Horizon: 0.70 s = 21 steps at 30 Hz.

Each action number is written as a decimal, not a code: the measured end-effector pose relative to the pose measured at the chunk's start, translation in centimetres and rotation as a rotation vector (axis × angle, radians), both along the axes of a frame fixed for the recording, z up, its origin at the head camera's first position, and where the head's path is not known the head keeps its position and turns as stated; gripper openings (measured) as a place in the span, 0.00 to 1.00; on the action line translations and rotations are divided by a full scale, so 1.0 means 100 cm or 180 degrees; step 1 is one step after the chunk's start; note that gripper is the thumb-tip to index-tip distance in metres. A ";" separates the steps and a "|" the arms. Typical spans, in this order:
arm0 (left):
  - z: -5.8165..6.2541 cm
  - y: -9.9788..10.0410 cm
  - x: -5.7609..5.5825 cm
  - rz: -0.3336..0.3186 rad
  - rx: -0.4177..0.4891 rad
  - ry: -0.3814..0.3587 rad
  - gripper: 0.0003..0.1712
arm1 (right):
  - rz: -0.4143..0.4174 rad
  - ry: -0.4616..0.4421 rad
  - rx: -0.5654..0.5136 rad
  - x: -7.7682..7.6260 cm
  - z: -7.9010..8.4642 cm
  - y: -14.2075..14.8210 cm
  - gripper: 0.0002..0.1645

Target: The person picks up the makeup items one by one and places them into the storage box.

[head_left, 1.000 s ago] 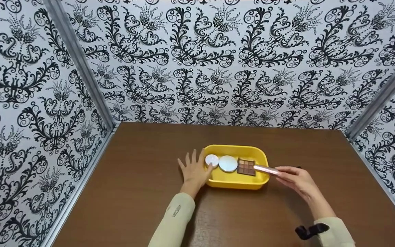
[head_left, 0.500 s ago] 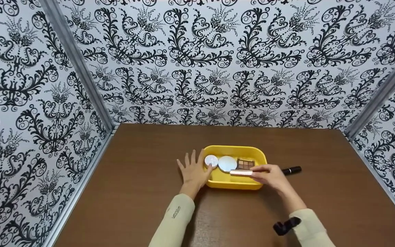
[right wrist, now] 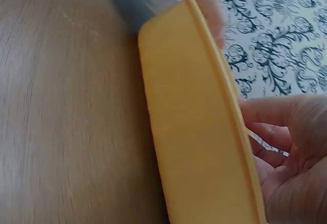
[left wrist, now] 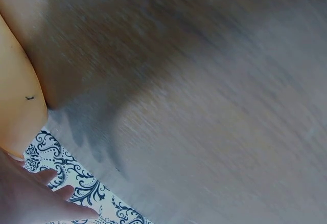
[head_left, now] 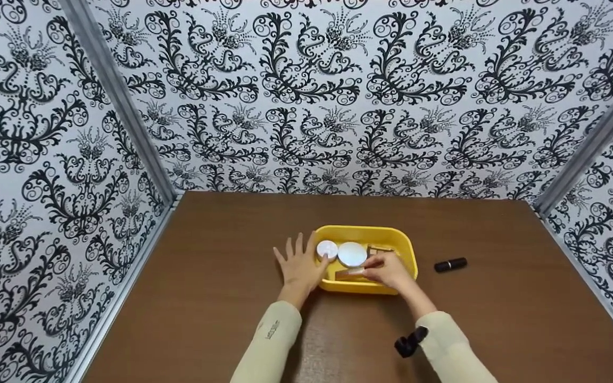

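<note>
In the head view a yellow tray (head_left: 359, 287) holds a small round white case (head_left: 327, 250), a larger round white compact (head_left: 352, 255) and an eyeshadow palette (head_left: 380, 250), partly covered by my right hand. My left hand (head_left: 302, 270) rests at the tray's left end, fingers spread, thumb over the rim. My right hand (head_left: 389, 270) pinches one end of a slim pinkish tube (head_left: 349, 273), low inside the tray along its near wall. The right wrist view shows the right hand (right wrist: 296, 147) behind the tray wall (right wrist: 199, 116), which hides the tube.
A black lipstick-like tube (head_left: 450, 265) with a silver band lies on the brown table (head_left: 221, 276), right of the tray. Patterned walls (head_left: 317, 106) stand behind and at both sides. A black strap (head_left: 411, 342) hangs at the right sleeve.
My right hand has moved left and down into the tray with the slim tube, from beyond its right end. The black tube has come into full view. My left hand stays at the rim.
</note>
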<state>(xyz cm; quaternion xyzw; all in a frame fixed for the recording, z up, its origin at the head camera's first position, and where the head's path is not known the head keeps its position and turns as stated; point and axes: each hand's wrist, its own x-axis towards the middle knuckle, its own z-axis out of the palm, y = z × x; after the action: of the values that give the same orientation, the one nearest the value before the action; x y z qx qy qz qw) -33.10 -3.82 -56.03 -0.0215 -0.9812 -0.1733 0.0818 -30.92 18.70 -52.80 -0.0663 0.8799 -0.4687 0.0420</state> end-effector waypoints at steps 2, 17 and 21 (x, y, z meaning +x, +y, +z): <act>0.000 0.000 0.000 -0.0006 0.0007 -0.0011 0.40 | 0.0035 0.0105 0.0189 -0.003 -0.002 -0.005 0.09; 0.000 0.000 -0.003 0.0017 -0.0046 -0.0138 0.37 | -0.0001 -0.0026 0.0513 -0.010 -0.008 -0.015 0.09; 0.000 -0.001 -0.003 0.0019 -0.0064 -0.0196 0.36 | -0.0040 -0.0007 0.0591 -0.010 -0.009 -0.016 0.09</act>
<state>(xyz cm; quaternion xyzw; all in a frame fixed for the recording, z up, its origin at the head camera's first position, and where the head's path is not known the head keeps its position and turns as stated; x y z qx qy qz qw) -33.40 -3.90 -56.01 -0.0140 -0.9850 -0.1637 0.0519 -31.96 17.06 -53.73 -0.0561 0.9199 -0.3854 0.0459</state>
